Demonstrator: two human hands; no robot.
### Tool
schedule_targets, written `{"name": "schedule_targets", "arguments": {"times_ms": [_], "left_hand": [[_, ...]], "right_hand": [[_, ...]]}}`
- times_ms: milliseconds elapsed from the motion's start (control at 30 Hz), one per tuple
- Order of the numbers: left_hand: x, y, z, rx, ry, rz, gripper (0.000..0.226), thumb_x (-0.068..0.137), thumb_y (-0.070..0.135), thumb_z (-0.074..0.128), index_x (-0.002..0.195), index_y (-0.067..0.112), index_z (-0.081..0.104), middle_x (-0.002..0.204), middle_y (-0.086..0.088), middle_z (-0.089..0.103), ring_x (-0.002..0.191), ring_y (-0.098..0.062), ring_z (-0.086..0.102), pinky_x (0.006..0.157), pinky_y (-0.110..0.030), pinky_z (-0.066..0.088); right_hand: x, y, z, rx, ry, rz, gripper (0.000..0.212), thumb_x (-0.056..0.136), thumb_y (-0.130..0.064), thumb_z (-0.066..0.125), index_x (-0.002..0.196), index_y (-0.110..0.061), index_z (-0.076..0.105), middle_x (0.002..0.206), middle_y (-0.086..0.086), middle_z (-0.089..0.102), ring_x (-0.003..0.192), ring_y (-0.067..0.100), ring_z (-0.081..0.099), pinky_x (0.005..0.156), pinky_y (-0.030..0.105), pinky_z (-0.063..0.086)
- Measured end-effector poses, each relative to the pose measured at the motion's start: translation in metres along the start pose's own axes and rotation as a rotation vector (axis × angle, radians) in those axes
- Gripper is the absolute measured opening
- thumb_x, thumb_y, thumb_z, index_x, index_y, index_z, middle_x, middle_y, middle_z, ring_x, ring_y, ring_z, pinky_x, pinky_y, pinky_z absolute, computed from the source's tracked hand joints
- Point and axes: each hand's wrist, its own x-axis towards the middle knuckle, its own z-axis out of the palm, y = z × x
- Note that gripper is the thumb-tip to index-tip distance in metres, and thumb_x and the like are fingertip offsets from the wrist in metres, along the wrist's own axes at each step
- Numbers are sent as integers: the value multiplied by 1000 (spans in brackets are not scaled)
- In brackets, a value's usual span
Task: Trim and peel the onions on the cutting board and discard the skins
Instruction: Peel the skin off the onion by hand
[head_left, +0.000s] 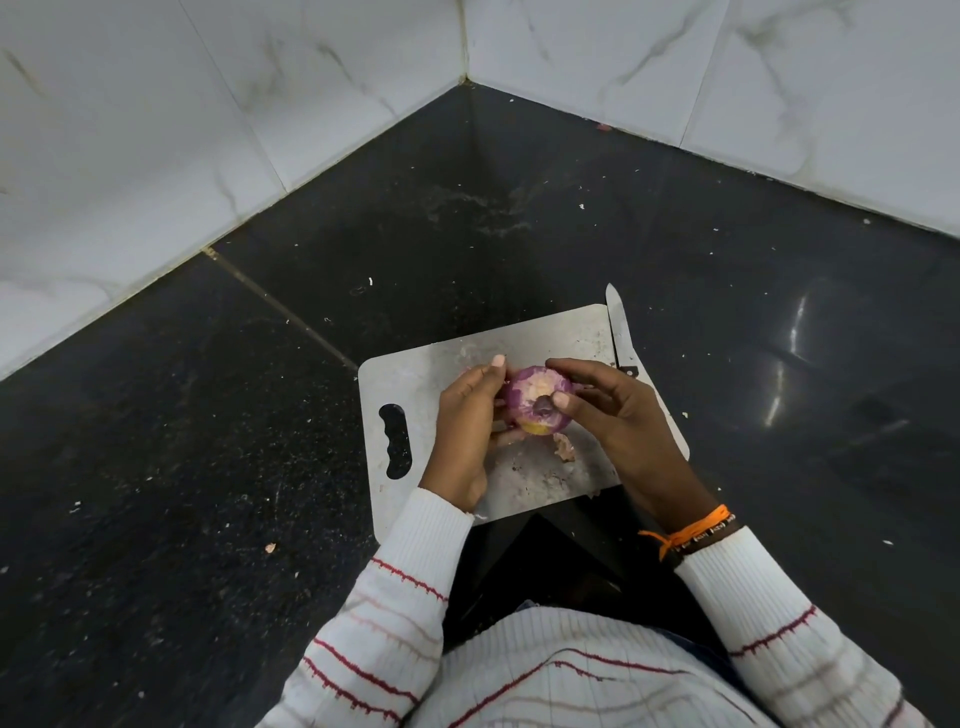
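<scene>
Onion (537, 399) gripped between both hands, left (467, 431) and right (605, 410), above cutting board (415, 374).

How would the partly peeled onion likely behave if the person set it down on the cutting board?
The onion looks round, so it would probably roll. Its peeled surface looks glossy, likely slippery. It seems firm, both hands grip it without denting it.

Even indoor light, glare streaks on the dark countertop (789, 332), wide-angle bending at edges, sharp focus

Purple onion (537, 399) held above the cutting board (431, 371)

Mostly peeled, pale patches showing; a skin scrap (565, 448), possibly a trimmed end, lies on the grey board.
</scene>
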Motion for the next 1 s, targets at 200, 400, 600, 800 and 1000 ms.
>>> {"name": "schedule_targets", "arguments": {"times_ms": [200,400,600,800,1000], "left_hand": [[-3,2,3,-96,-154,-104,12,92,25,55,96,17,64,99,-12,66,83,-21,69,75,-37,59],[-2,4,2,-148,-199,-56,19,93,9,49,92,18,65,98,-15,64,86,-26,67,76,-37,59],[-2,3,1,-144,-202,-41,26,90,5,43,96,16,66,101,-16,64,94,-30,66,82,-41,57],[-2,2,2,-128,-203,-44,32,88,-2,41,99,17,65,104,-16,63,92,-27,66,80,-38,58],[-1,-1,1,-226,-245,-62,39,90,-8,38,109,16,63,112,-20,61,85,-27,69,75,-32,60]], "right_hand": [[1,2,2,-74,-2,-59,36,80,-3,66,114,-15,62,113,-1,65,103,7,61,85,22,52],[3,6,0,-111,-11,-104,38,79,-1,67,113,-19,62,113,1,64,106,13,60,91,29,52],[4,4,2,-107,-37,-161,42,77,3,68,107,-27,61,110,1,63,104,12,61,88,25,51],[4,7,0,-101,-29,-155,40,78,0,68,109,-24,62,112,4,63,106,15,60,90,27,51],[4,3,-2,-47,36,-131,37,81,-3,65,107,-28,62,112,-2,64,102,11,62,86,23,52]]}}
